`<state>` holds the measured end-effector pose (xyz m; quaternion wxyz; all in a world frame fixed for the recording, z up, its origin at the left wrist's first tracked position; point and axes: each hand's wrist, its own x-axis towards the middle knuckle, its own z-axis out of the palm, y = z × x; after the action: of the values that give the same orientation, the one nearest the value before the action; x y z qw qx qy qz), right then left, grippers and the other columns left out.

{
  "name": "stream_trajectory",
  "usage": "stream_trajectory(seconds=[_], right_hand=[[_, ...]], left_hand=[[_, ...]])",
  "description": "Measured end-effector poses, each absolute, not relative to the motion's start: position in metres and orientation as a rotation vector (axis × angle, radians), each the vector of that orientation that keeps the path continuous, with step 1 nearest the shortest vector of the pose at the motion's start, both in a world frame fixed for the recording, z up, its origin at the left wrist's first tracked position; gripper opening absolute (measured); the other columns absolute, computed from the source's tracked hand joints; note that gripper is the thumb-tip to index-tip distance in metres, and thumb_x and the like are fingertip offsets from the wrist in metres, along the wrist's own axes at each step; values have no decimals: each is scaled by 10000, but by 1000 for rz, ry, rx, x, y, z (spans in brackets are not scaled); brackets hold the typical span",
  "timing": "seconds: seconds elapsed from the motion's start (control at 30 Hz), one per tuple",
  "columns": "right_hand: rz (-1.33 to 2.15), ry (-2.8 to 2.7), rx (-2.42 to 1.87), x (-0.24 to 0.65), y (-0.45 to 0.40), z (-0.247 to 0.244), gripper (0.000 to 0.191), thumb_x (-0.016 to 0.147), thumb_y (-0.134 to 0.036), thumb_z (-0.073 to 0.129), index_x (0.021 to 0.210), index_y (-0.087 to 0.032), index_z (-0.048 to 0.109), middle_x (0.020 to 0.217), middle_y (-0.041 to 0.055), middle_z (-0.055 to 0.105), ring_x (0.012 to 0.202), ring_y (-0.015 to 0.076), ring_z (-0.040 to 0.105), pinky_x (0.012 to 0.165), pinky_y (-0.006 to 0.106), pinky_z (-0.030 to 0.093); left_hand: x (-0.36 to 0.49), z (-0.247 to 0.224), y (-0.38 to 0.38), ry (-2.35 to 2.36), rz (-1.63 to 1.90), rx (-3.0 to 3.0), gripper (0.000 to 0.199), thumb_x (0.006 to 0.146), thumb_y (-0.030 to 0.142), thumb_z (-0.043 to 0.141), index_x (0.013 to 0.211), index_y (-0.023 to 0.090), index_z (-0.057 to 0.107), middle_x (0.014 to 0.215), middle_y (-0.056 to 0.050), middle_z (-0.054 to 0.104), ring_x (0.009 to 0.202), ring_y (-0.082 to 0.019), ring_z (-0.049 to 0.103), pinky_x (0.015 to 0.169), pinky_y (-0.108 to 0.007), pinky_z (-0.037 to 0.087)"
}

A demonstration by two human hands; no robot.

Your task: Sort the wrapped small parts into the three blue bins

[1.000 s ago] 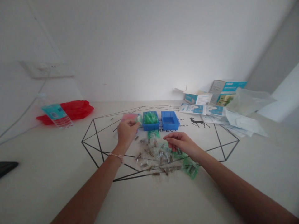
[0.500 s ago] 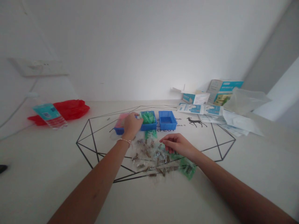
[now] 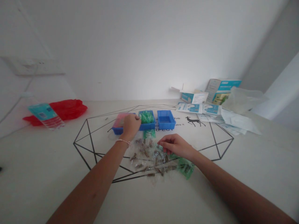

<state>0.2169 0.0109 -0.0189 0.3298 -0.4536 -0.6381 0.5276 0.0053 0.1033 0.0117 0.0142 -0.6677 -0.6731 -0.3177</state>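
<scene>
My left hand [image 3: 130,126] is curled at the right end of a blue tray [image 3: 118,130] holding pink contents, beside a second blue tray [image 3: 146,122] filled with green packets. Its fingertips hide whatever they may pinch. My right hand [image 3: 175,145] hangs just over a loose pile of clear packets with small brownish metal parts [image 3: 149,158], fingers lightly curled and nothing visible in them. Green packets [image 3: 185,168] lie under its wrist, and another green packet [image 3: 149,134] lies in front of the filled tray.
A third blue tray [image 3: 166,119] stands to the right, with little visible inside. A red plastic bag [image 3: 64,109] and a water bottle [image 3: 44,115] lie far left. Cardboard boxes [image 3: 220,90] and leaflets [image 3: 210,115] crowd the back right.
The small green item showing at my left fingertips earlier is now hidden. My left hand has moved onto the tray's right end. The whole scene has drifted left in view.
</scene>
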Motion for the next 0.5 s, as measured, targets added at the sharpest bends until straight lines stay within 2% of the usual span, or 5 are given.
stream_trajectory(seconds=[0.13, 0.23, 0.3, 0.43, 0.5], right_hand=[[1354, -1697, -1180, 217, 11, -20, 182, 817, -350, 683, 765, -178, 713, 537, -19, 595, 459, 106, 506, 453, 226, 378], [1258, -1715, -1165, 219, 13, -22, 195, 844, -346, 636, 797, -174, 717, 560, -5, 614, 485, 119, 527, 478, 236, 404], [1075, -1760, -1165, 222, 15, -24, 184, 849, -316, 616, 816, -173, 727, 632, 21, 667, 548, 138, 568, 528, 252, 437], [580, -1915, -1250, 229, 19, -25, 148, 816, -187, 608, 846, -176, 752, 855, 73, 750, 702, 172, 628, 672, 290, 481], [445, -1973, -1322, 232, 20, -24, 166, 810, -151, 602, 868, -171, 757, 906, 90, 752, 743, 184, 637, 718, 305, 488]], left_hand=[[3, 9, 104, -2089, -1029, -2087, 144, 797, 151, 609, 758, 179, 745, 894, -114, 776, 924, -267, 712, 802, -320, 503], [2, 8, 103, -2063, -1094, -2092, 195, 778, 115, 625, 922, 169, 745, 922, -101, 779, 945, -253, 715, 824, -315, 504], [2, 7, 102, -2072, -1125, -2089, 283, 759, 96, 641, 1020, 170, 720, 911, -84, 777, 937, -244, 716, 819, -312, 506], [2, 8, 102, -2090, -1069, -2068, 241, 752, 103, 641, 973, 177, 705, 967, -86, 761, 971, -250, 697, 820, -321, 502], [2, 9, 104, -2101, -1040, -2050, 260, 747, 103, 634, 988, 178, 695, 996, -93, 751, 972, -253, 689, 809, -325, 499]])
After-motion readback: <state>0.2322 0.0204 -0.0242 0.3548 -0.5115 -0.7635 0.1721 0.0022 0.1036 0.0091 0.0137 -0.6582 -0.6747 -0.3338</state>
